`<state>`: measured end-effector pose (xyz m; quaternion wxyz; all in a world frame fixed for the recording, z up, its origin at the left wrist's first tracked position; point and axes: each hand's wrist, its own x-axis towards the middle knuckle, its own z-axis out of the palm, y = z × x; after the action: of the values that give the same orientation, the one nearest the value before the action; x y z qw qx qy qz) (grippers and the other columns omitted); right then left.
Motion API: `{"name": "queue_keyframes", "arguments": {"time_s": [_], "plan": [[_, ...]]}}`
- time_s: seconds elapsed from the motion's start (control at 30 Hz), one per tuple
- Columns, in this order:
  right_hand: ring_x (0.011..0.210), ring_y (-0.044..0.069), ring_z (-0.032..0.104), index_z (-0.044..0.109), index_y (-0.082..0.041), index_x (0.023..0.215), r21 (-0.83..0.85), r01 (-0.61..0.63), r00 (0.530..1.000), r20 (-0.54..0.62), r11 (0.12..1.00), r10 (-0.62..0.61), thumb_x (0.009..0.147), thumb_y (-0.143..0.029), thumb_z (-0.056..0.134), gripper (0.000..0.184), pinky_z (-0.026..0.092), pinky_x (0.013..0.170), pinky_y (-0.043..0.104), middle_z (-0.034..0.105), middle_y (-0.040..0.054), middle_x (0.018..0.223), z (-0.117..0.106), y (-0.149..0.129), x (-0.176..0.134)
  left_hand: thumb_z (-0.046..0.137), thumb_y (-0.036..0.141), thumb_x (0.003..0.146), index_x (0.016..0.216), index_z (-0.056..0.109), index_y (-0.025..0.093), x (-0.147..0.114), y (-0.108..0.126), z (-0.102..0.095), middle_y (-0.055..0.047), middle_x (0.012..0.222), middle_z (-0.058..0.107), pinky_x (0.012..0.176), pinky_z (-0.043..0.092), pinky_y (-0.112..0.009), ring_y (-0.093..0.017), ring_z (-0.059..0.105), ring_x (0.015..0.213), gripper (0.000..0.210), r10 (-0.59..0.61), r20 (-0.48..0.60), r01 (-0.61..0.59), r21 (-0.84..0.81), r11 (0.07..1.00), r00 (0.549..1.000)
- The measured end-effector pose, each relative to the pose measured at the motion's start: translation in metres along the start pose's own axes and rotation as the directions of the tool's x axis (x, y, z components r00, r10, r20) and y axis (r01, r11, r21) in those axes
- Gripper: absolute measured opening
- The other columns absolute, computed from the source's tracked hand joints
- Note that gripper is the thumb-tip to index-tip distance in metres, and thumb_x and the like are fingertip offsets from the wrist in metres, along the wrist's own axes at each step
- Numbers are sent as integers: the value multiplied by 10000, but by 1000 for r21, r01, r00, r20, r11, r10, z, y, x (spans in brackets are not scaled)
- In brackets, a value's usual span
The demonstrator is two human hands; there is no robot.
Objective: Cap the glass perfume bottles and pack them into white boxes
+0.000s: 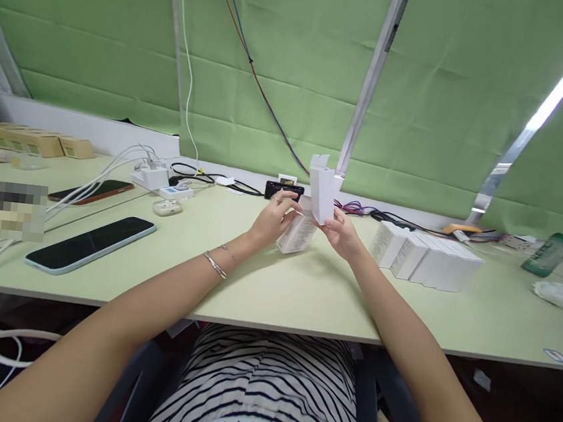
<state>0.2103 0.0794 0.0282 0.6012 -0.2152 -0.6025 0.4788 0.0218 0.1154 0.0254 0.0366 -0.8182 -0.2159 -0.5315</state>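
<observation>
Your right hand (pixel 343 236) pinches the white piece (pixel 320 196) low, long axis near twelve; the printed box (pixel 299 236) tilts at its seven o'clock, nearer your left hand (pixel 273 220), whose fingers curl against it, grip unclear.

The left hand (pixel 274 222), fingers bent, is at the top of a tilted, printed white box (pixel 297 236) just below it. The right hand (pixel 344 236) pinches the lower end of a white carton piece (pixel 320 191) rising between the hands. Just behind the left hand is a black device (pixel 274 189); well to its left lies a light-edged phone (pixel 94 242). Right of the right hand are lined-up boxes (pixel 440 262), then a green bottle (pixel 552 253).
</observation>
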Motion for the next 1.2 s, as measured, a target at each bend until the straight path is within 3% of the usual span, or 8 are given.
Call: {"name": "queue_keyframes", "arguments": {"time_s": [0.07,0.17,0.27,0.37,0.6,0.77,0.9,1.2], "plan": [[935,172,563,578,-227,965,4,-3,1000,-18,1000,3,557,-285,733,440,444,894,341,593,17,1005,3,1,0,470,88,832,893,545,177,-2,3,3,-85,1092,471,675,544,-292,-181,533,994,132,65,-13,-65,-10,998,998],[944,178,563,560,-223,945,-19,21,991,-135,1000,-24,536,-290,747,454,437,898,355,580,22,1006,2,6,2,477,95,839,873,549,178,-6,5,8,-84,1078,466,637,547,-277,-171,549,955,115,143,-2,-143,-45,989,990],[961,190,561,530,-224,950,-56,47,964,-260,997,-60,515,-314,756,499,440,891,373,558,34,1051,-2,11,5,477,101,849,855,552,180,-8,7,11,-78,1078,458,666,550,-293,-146,571,894,110,202,13,-201,-86,976,979],[967,200,560,498,-224,993,-125,48,947,-310,991,-85,487,-321,773,584,450,872,379,519,55,1133,-2,14,5,478,112,855,842,555,178,-10,10,14,-74,1082,452,687,556,-313,-124,581,834,102,213,6,-210,-118,971,977],[1023,242,525,427,-224,1089,-265,21,962,-258,964,-92,468,-359,772,723,468,825,399,465,97,1221,7,14,1,547,145,812,860,551,166,-11,16,15,-103,1128,450,520,560,-204,-204,517,1040,52,36,10,-34,-160,987,999],[1121,264,445,458,-218,1086,-376,-14,969,-232,927,-79,517,-379,752,660,379,931,452,501,84,1187,1,16,-1,581,196,798,970,508,171,-11,17,14,-115,1174,456,559,566,-205,-153,568,926,188,-6,55,17,-201,979,998],[1119,248,456,450,-234,1092,-324,-15,988,-150,946,-36,548,-373,750,636,386,927,424,508,70,1186,-2,19,-2,593,225,790,1015,454,189,-11,17,13,-119,1211,436,531,551,-187,-117,575,838,266,-14,52,27,-245,969,999],[1102,229,473,430,-276,1172,-335,-64,993,-115,940,27,689,-528,602,572,399,895,413,463,48,1269,-8,25,0,581,293,804,960,434,193,-12,15,14,-108,1192,428,564,550,-207,-130,551,880,237,-52,64,68,-283,957,997]]}}
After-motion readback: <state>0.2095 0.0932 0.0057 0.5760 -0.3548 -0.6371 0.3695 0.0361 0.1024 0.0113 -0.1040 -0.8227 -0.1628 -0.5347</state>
